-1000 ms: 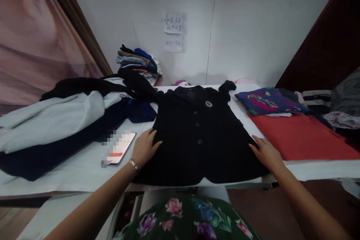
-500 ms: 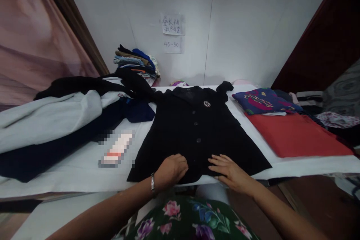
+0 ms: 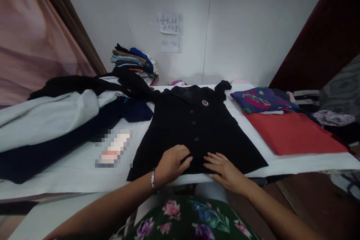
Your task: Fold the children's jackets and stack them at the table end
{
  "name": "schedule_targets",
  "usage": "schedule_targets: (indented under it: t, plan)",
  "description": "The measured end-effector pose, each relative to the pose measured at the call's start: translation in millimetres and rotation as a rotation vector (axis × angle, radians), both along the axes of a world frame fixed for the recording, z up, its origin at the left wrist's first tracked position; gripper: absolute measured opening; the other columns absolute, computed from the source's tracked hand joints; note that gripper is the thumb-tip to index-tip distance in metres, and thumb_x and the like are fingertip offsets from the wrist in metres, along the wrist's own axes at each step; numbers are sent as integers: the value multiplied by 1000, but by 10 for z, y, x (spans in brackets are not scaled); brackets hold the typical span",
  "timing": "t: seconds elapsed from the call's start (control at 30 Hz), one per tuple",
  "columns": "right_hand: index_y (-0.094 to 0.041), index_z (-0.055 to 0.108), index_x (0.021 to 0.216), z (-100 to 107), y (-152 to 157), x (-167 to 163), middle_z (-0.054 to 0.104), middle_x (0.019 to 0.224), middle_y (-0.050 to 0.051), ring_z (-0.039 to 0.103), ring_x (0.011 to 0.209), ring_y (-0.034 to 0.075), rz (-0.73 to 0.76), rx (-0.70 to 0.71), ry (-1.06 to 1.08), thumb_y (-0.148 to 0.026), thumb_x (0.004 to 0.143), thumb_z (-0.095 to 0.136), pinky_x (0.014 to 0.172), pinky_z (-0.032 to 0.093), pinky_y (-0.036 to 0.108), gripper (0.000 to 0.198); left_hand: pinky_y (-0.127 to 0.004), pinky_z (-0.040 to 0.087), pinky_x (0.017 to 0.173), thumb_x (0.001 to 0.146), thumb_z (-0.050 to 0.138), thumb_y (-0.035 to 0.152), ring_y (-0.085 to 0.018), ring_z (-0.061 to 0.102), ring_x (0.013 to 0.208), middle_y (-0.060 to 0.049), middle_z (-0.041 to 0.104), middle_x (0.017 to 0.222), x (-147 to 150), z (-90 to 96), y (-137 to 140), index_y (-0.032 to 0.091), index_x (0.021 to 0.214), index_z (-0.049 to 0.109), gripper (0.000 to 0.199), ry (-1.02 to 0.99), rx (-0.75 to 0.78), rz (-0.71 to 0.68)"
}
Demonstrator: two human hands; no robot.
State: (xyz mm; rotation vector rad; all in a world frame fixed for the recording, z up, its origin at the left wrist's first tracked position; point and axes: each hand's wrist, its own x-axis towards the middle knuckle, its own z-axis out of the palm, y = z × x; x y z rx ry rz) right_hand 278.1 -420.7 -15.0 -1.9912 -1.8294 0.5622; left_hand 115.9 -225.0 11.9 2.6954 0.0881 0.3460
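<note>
A black jacket [image 3: 176,131] lies spread front side up on the white-covered table, buttoned, with a small crest on its chest and its collar away from me. Near the bottom of its front, my left hand [image 3: 173,163] is closed, a bit of dark cloth showing between thumb and fingers. A silver bracelet [image 3: 153,178] circles that wrist. To its right my right hand [image 3: 225,170] lies flat near the hem, fingers stretched out over the cloth and holding nothing.
Grey and dark clothes [image 3: 56,116] are heaped at the left, with a pixelated item [image 3: 116,148] before them. A folded stack [image 3: 132,62] stands behind. On the right, a patterned purple garment [image 3: 261,99] overlaps a red one [image 3: 295,135]. Paper signs [image 3: 171,23] hang on the wall.
My left hand has moved slightly up and right on the jacket front, pinching cloth and lifting a bit of it. My right hand stays flat near the hem. The view has shifted slightly.
</note>
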Motion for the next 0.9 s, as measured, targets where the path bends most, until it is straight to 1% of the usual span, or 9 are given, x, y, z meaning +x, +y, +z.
schedule_targets:
  t: [0.07,0.13,0.2,0.33,0.43,0.53,0.67,0.77,0.9]
  plan:
    - [-23,56,130,-3,0,-59,46,143,12,26,141,27,25,-18,-34,-50,92,46,114,16,55,47,-31,45,76,88,53,31,-18,58,86,-5,65,91,19,-52,-76,18,92,66,18,59,89,-69]
    - [-22,57,129,9,-18,-96,44,144,13,23,142,28,43,-33,-38,-53,89,49,114,14,56,51,-34,46,77,83,61,41,-22,59,89,-7,66,96,20,-125,-117,17,99,66,29,130,131,-142]
    - [-25,58,127,41,-36,-88,44,144,12,27,140,29,49,-39,-1,-55,88,49,114,16,56,50,-34,48,78,83,60,47,-21,60,89,-7,67,100,20,-157,-97,18,103,66,36,149,74,-182]
    - [-30,62,123,103,24,43,53,138,7,39,134,25,-52,60,39,-47,94,41,113,22,54,40,-33,47,90,91,51,36,-19,60,102,-5,67,110,122,-73,27,20,110,64,28,73,-19,-177]
    - [-27,50,136,67,152,145,38,148,9,25,141,26,-109,116,-52,-45,94,43,114,17,56,46,-45,35,106,89,54,37,-25,44,128,-9,54,136,329,-18,98,19,127,55,41,47,74,-128]
    - [-25,38,143,-17,242,185,26,153,11,15,143,28,-61,-6,-87,-46,90,49,114,12,58,58,-53,24,112,87,56,44,-30,30,139,-14,40,147,601,-40,192,17,134,48,56,109,160,-116]
    - [-27,46,138,-21,250,288,31,152,9,20,143,27,-25,-65,39,-48,89,51,114,17,55,54,-57,17,113,86,54,51,-31,22,142,-16,34,150,939,-133,426,14,138,45,64,155,228,-68]
    - [-25,61,125,83,318,615,48,142,9,35,137,25,-134,97,146,-48,89,49,112,28,49,44,-59,16,112,88,48,53,-32,19,143,-17,29,152,1091,-240,573,14,140,41,66,194,209,4]
    - [-22,69,110,242,625,1468,66,120,8,58,116,25,-449,335,262,-43,84,55,106,38,47,36,-59,16,112,92,38,55,-30,15,144,-15,24,154,1130,-394,627,16,143,37,65,232,157,28]
